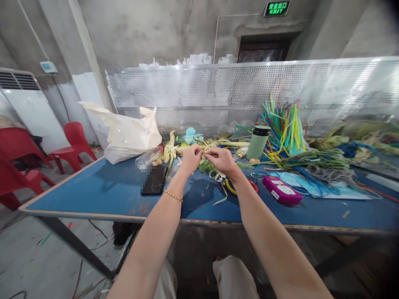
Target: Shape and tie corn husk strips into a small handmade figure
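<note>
Both hands meet over the middle of the blue table, fingertips almost touching. My left hand [191,158], with a gold bead bracelet on its wrist, is closed in a pinch. My right hand [222,160] pinches too, thumb against forefinger. Between them runs a thin pale green strip [205,147] that looks like plant fibre; its ends are partly hidden by the fingers. Below the right hand lie a tangle of green strands [206,167] and scissors with a yellow and red handle [231,187]. Pale husk pieces [170,148] lie left of my hands.
On the table's [102,189] left are a white plastic bag [132,133], a clear bottle [149,158] and a black phone [155,180]. To the right stand a green flask [258,143], a purple pack [282,190], colourful strips [289,128] and coiled cords [327,164]. A perforated metal panel [187,95] rises behind.
</note>
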Demonstrator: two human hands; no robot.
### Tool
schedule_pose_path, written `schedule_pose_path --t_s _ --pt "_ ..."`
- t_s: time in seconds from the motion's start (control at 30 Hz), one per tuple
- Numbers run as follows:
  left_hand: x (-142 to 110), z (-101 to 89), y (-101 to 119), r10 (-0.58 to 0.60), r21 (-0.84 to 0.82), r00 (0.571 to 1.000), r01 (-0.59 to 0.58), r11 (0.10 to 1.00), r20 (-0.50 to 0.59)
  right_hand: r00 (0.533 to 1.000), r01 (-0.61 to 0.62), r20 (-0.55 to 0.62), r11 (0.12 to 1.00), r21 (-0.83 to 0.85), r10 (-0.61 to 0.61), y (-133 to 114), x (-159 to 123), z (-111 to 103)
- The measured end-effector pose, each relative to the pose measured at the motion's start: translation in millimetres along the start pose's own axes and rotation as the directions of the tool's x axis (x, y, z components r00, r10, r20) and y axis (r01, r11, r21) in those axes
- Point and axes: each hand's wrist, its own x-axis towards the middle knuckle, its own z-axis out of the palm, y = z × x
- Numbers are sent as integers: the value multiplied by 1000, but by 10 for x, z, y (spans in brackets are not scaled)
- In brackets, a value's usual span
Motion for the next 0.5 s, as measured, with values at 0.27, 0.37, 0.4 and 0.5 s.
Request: schedule_pose_path --t_s 0.27,0.37,0.4,0.5 --pt "-80 35 47 66 462 984 -137 876 166 989 149 78 876 -459 -128 -91 -71 -55" --pt "-92 37 54 57 433 972 -154 888 228 993 118 71 896 -429 -97 -38 -45 -85" --pt "-89 35 49 61 396 967 -159 905 249 995 94 61 915 -392 -76 -10 -31 -99" --pt "-72 10 28 95 171 937 -160 972 337 997 -12 72 988 -154 23 81 2 -164"
